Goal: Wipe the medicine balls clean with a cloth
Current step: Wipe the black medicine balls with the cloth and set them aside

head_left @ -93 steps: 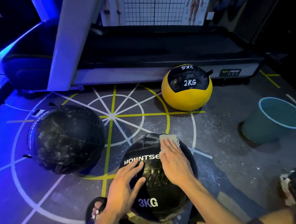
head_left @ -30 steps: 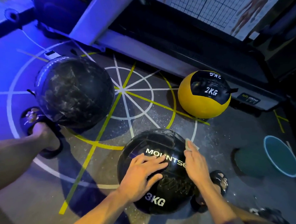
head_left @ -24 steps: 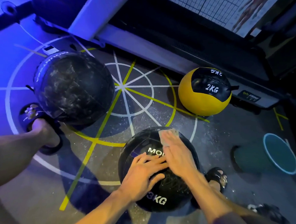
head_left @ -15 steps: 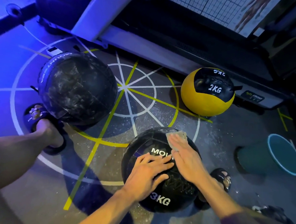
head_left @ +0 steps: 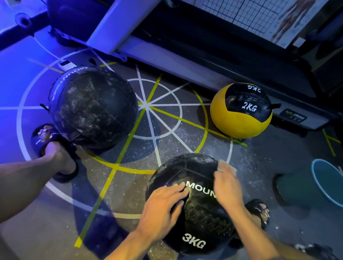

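Your right hand (head_left: pixel 227 186) is sliding the cloth (head_left: pixel 227 166), pressed under flat fingers, rightward since half a second ago; left hand (head_left: pixel 162 207), open, is steadying the 3KG ball (head_left: pixel 193 224).

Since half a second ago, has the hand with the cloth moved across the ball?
Yes. The right hand slid the cloth rightward, uncovering more of the white lettering on the 3KG ball.

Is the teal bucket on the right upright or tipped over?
Upright: the teal bucket stands on the floor with its round light-blue rim facing up. Whether it holds water, I cannot tell.
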Available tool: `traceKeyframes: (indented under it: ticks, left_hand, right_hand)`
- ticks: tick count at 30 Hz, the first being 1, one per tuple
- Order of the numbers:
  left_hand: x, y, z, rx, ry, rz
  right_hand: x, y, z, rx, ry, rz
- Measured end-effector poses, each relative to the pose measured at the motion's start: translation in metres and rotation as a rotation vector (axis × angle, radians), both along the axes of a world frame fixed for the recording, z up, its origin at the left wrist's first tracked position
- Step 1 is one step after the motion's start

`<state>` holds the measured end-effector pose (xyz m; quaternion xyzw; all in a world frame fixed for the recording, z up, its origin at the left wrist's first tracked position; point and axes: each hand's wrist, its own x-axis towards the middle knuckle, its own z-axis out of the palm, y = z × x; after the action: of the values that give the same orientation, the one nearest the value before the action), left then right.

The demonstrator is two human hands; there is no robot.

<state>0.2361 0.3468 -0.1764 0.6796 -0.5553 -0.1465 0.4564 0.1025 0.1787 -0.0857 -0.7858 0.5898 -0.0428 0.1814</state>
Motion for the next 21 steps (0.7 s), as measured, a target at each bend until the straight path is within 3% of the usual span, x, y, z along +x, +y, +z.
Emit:
traceKeyframes:
  ticks: [4,5,6,10,11,14,16,21]
  left_hand:
    - [-0.001,0.000,0.002,0.089,-0.060,-0.071]
    - [0.000,0.000,0.002,0.100,-0.062,-0.071]
    - [-0.001,0.000,0.002,0.106,-0.052,-0.069]
    - [-0.005,-0.003,0.003,0.122,0.005,-0.101]
    - [-0.006,-0.004,0.005,0.125,0.006,-0.121]
    - [-0.008,-0.003,0.005,0.147,-0.045,-0.176]
    - [-0.007,-0.001,0.003,0.156,-0.102,-0.205]
    - [-0.006,0.000,-0.002,0.083,-0.201,-0.172]
  right_hand:
    - [0.046,0.039,-0.004,-0.055,0.231,0.667]
    - [0.043,0.036,-0.005,-0.047,0.270,0.749]
    - [0.034,0.025,-0.005,-0.063,0.266,0.758]
    - [-0.005,-0.020,0.006,-0.047,0.184,0.368]
    - [-0.006,-0.014,0.007,-0.039,0.184,0.368]
    - [0.000,0.026,0.008,-0.036,0.217,0.694]
    - [-0.011,0.023,0.006,-0.044,0.231,0.788]
    - [-0.040,-0.007,-0.001,-0.013,0.093,0.289]
